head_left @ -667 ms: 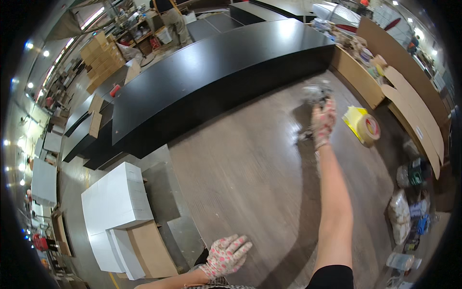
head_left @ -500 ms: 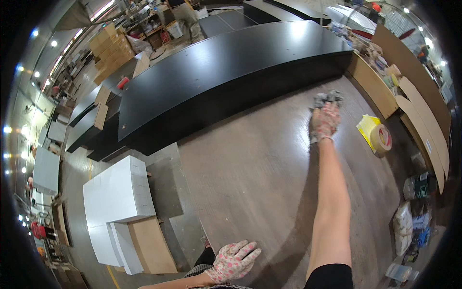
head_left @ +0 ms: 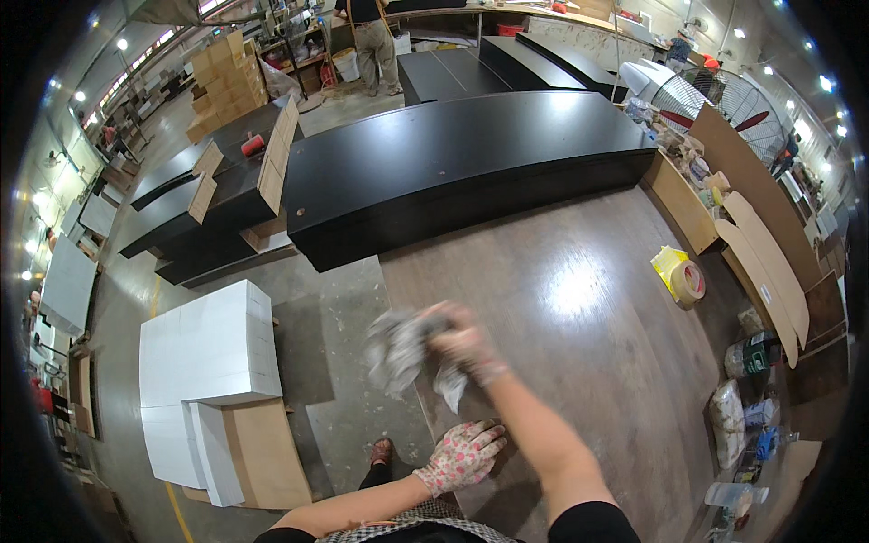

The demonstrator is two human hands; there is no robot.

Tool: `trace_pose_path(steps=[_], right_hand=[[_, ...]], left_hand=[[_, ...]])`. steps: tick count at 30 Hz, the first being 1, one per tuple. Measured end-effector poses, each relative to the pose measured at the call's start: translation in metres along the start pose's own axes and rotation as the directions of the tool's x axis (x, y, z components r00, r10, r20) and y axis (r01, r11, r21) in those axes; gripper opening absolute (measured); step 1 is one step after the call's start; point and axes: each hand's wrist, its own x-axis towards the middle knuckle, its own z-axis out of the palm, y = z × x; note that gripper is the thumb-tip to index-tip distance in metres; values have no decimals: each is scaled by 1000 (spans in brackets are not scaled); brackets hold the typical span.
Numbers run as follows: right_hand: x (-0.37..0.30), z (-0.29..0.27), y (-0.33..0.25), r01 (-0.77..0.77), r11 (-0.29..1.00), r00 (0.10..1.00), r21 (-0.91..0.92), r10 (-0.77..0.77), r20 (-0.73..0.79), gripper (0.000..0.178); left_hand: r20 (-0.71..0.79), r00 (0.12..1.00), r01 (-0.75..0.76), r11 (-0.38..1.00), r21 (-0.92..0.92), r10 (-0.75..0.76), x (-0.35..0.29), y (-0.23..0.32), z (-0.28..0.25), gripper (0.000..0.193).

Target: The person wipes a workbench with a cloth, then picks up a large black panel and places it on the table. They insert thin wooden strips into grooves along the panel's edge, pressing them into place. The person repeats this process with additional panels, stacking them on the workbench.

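Observation:
A crumpled grey-white rag (head_left: 398,348) is bunched in my right hand (head_left: 466,344), which is blurred by motion. The rag hangs over the left edge of the brown worktable (head_left: 579,380), with a loose tail beside the tabletop. My left hand (head_left: 463,455), in a white glove with pink dots, rests on the table at its near left edge, holding nothing, fingers stretched out. A long black panel box (head_left: 471,136) lies across the table's far end.
A yellow packet (head_left: 668,268) and a tape roll (head_left: 688,282) lie on the right. Beyond them stand a bottle (head_left: 749,355) and a wooden bin (head_left: 681,201) of odds and ends. White boxy pieces (head_left: 204,348) stand on the floor at left. A person (head_left: 369,45) stands behind.
My right hand has swept the rag from the table's far right to its left edge. My left hand stays near the same edge. The view has shifted, and a standing person now shows.

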Motion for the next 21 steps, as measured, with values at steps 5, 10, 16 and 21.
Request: trace_pose_path(steps=[5,10,16,21], right_hand=[[-19,-181,-18,-483,632,569,-607,-301,-766,44],[-6,-99,32,-256,232,894,-938,-312,-321,45],[-125,50,-30,172,435,980,-884,-171,107,43],[-322,121,-77,-308,388,944,-869,10,-330,42]], left_hand=[[-75,994,-87,993,-76,82,-13,-9,11,27],[-57,980,-197,951,-238,189,-19,-10,13,23],[31,982,-159,903,-399,187,-99,15,-36,30],[132,951,-164,817,-553,281,-158,-14,-73,33]])
